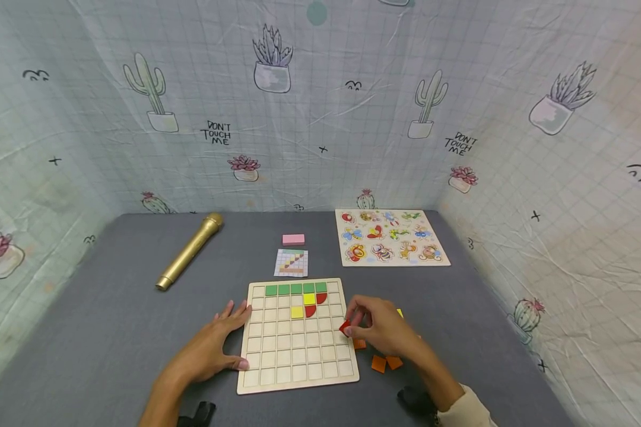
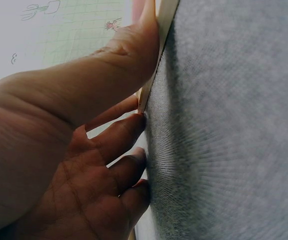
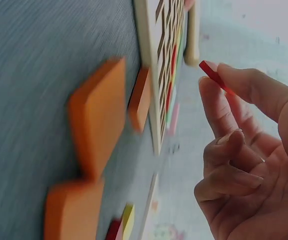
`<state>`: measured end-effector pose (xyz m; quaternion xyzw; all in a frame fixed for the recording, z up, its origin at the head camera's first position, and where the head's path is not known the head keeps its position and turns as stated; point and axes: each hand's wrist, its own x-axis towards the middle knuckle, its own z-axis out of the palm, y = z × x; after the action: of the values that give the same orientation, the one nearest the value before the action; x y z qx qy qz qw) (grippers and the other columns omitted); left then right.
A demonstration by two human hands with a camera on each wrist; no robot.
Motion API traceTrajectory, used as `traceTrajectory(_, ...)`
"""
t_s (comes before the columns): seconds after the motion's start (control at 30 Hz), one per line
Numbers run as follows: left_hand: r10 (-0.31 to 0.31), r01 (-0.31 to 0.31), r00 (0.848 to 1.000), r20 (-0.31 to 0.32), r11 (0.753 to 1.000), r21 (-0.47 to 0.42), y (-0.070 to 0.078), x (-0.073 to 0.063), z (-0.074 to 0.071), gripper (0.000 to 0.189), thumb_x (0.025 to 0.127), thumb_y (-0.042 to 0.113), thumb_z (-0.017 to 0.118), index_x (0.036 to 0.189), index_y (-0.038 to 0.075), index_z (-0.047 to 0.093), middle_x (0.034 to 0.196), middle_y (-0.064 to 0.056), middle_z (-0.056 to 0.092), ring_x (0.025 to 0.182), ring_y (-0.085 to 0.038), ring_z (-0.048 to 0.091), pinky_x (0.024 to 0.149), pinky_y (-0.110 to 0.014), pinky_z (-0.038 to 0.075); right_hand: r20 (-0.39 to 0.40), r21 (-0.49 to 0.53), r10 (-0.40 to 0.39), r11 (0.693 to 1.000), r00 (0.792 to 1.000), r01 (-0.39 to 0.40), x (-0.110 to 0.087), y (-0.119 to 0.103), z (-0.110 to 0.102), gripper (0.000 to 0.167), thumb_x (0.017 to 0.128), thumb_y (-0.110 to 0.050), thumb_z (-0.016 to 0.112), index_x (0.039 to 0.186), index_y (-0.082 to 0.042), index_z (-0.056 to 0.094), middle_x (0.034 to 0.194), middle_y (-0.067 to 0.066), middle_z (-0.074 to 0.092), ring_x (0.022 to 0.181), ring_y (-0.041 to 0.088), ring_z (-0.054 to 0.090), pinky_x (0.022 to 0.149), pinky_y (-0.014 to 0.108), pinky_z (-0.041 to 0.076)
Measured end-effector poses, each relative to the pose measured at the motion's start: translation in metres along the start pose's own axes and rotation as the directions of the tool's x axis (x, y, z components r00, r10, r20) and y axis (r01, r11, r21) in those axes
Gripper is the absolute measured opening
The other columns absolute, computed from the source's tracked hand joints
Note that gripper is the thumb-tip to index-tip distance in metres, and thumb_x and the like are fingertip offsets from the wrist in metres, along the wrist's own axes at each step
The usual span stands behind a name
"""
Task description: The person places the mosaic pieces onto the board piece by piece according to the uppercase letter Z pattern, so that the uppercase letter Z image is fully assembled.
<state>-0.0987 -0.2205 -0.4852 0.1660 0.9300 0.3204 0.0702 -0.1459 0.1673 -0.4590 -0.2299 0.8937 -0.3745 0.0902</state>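
The right hand (image 1: 381, 327) pinches a red piece (image 1: 344, 328) between its fingers; the left hand (image 1: 212, 346), fingers spread, touches the board (image 1: 283, 357).

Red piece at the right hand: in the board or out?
Out. The right wrist view shows the red piece pinched by the right hand, with a visible gap to the board.
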Motion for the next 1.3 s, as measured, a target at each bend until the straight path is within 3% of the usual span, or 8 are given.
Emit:
traceTrajectory(0.3,-0.005,0.005,1.000,-0.007,1.000,-0.006,-0.001,0.000,0.000,0.112,0.068,0.032,0.096,0.163,0.004,0.042,0.172,-0.017,0.034,0.161,-0.051,0.018,0.127,-0.072,0.021,0.031,0.101,0.003,0.995,1.000,-0.007,0.023,-0.022,0.021,0.015,0.092,-0.020,0.084,0.101,-0.021,0.072,0.084,-0.009,0.071,0.064,0.017,0.055,0.056,0.024,0.044)
traceTrajectory(0.67,0.005,-0.005,1.000,-0.005,1.000,-0.003,-0.002,-0.001,0.001,0.112,0.068,0.034,0.095,0.162,0.003,0.042,0.172,-0.018,0.034,0.161,-0.052,0.019,0.127,-0.072,0.022,0.066,-0.034,0.041,0.999,0.997,-0.039,0.052,-0.044,0.044,0.022,0.083,-0.023,0.092,0.086,-0.022,0.070,0.075,-0.012,0.068,0.071,0.009,0.060,0.062,0.026,0.043)
traceTrajectory(1.07,-0.001,0.001,1.000,-0.004,1.000,-0.022,-0.003,0.000,0.001,0.114,0.067,0.033,0.095,0.163,0.004,0.041,0.172,-0.019,0.033,0.162,-0.052,0.017,0.128,-0.072,0.019,0.004,-0.221,0.084,0.972,0.996,-0.081,0.067,-0.052,0.061,0.029,0.083,-0.030,0.092,0.071,-0.026,0.065,0.064,-0.013,0.059,0.063,0.007,0.054,0.054,0.027,0.041)
traceTrajectory(1.3,0.002,-0.002,1.000,-0.005,1.000,-0.016,-0.003,0.000,0.001,0.114,0.067,0.035,0.095,0.163,0.004,0.041,0.172,-0.019,0.033,0.161,-0.052,0.017,0.127,-0.072,0.019,-0.001,-0.238,0.068,0.969,0.998,-0.067,0.072,-0.058,0.067,0.024,0.082,-0.029,0.093,0.077,-0.025,0.069,0.063,-0.011,0.057,0.062,0.008,0.052,0.053,0.027,0.040)
